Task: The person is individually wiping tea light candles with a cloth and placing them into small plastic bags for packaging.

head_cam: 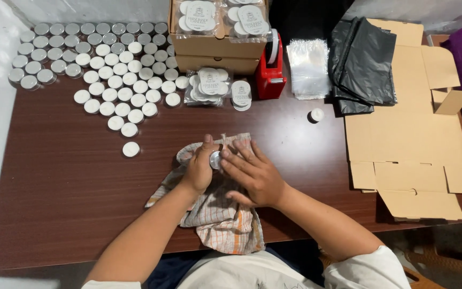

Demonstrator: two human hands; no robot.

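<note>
The left hand (199, 170) pinches a small round tin (215, 159) between thumb and fingers over a checked cloth (223, 219) at the near edge of the brown table (65, 187), while the right hand (255, 174) lays its fingers flat and slightly spread against the tin, seemingly wiping it. Most of the work looks undone: rows of loose tins (108, 64) crowd the far left. A few clear bagged sets (207, 85) with round white labels lie beside a red tape dispenser (271, 72), more atop stacked cardboard boxes (217, 51); flat unfolded cartons (407, 144) wait on the right.
</note>
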